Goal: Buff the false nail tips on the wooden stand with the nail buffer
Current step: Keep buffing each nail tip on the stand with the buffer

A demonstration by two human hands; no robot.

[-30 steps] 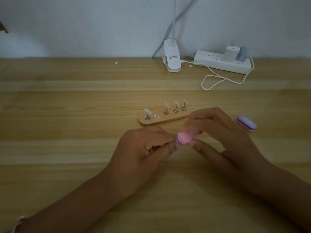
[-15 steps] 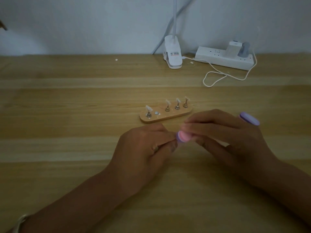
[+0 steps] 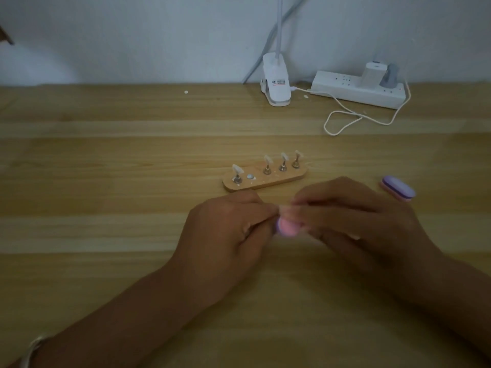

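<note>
A wooden stand (image 3: pixel 265 181) lies on the table beyond my hands. Several metal pegs on it carry pale nail tips (image 3: pixel 267 160); one socket (image 3: pixel 249 176) shows only a bare metal disc. My right hand (image 3: pixel 353 219) grips a pink nail buffer (image 3: pixel 288 227) whose rounded end shows between my hands. My left hand (image 3: pixel 228 232) has curled fingers meeting the buffer's end; what they pinch is hidden. My right hand is blurred.
A second buffer (image 3: pixel 397 191), purple on pink, lies to the right of my right hand. At the back by the wall stand a white lamp clamp (image 3: pixel 276 81) and a white power strip (image 3: pixel 358 91) with a looping white cable (image 3: pixel 342 123).
My right hand has slid slightly left and down with the buffer, and now blurs with motion. My left hand stays in place against the buffer's end.
</note>
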